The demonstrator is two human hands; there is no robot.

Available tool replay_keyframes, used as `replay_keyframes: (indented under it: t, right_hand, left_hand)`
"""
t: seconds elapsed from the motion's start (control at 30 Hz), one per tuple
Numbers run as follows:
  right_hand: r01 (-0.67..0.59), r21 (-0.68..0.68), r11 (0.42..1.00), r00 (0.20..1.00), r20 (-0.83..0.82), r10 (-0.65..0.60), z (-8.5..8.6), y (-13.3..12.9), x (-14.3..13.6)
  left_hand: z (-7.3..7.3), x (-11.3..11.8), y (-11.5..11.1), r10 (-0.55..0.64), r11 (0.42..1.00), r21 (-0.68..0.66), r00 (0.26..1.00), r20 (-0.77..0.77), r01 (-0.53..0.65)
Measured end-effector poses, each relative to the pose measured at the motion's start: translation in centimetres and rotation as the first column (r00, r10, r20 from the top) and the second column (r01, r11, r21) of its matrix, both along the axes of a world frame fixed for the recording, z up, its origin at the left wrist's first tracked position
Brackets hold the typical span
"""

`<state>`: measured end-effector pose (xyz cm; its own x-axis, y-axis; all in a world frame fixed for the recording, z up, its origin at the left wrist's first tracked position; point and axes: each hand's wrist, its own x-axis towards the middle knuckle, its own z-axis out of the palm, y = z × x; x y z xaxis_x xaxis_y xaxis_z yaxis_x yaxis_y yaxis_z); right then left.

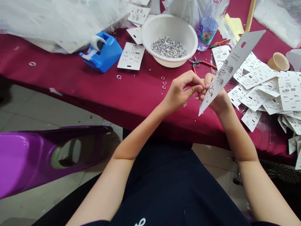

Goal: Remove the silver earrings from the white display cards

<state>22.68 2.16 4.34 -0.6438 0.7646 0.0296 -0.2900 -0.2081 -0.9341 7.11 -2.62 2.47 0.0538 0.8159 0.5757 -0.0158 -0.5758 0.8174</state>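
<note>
In the head view, you had one white earring card [235, 58] just right of centre in the frame, raised above the maroon table [101, 91] and tilted. Its long axis ran from a low corner near the fingers up towards the upper right. Your right hand [221, 99] was the nearer one, grasping the card with its palm behind the lower part. Your left hand [180, 89] lay to the left of the card's lower end, fingertips drawn into a pinch against the right hand's fingers; whatever sat between them was too hidden to tell. Of the bigger things you had one white bowl [162, 26] of small metal pieces [168, 47] at upper centre, one blue tape dispenser [107, 55] left of it, and one bottle [207, 31] just to its right. One pair of red-handled pliers [199, 62] lay between bowl and card, and one tan cup [278, 61] stood at the right. Three small rings [164, 83] lay in a short column left of your left hand. The heaped cards [256, 97] at right overlapped too much for you to count.
</note>
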Motion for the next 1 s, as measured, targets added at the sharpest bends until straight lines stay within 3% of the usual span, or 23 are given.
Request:
replay_keyframes:
  t: [0.2, 0.37, 0.6, 0.73, 1.0]
  right_hand:
    - [0.047, 0.046, 0.998, 0.998, 0.044, -0.049, 0.3, -0.1, -0.1]
    - [0.105, 0.078, 0.991, 0.988, 0.108, -0.113, 0.6, 0.1, -0.2]
    - [0.094, 0.058, 0.994, 0.988, 0.119, -0.1, -0.1, 0.5, -0.3]
    - [0.091, 0.016, 0.996, 0.99, 0.106, -0.092, -0.4, 0.6, -0.4]
    - [0.034, 0.008, 0.999, 0.999, 0.027, -0.035, -1.2, 1.3, 0.2]
  left_hand:
    - [0.6, -0.5, -0.3, 0.129, 0.992, 0.022, 0.976, -0.176, -0.127]
    - [0.1, -0.7, 0.3, 0.133, 0.989, -0.032, 0.953, -0.274, -0.148]
    - [-1.4, -0.8, 1.2, -0.023, 0.984, -0.175, 0.983, -0.182, -0.009]
    - [-1.4, -0.9, 1.3, -0.073, 0.977, -0.207, 0.986, -0.148, 0.041]
    - [-1.4, -1.4, 1.2, -0.075, 0.989, -0.133, 0.997, -0.029, 0.071]
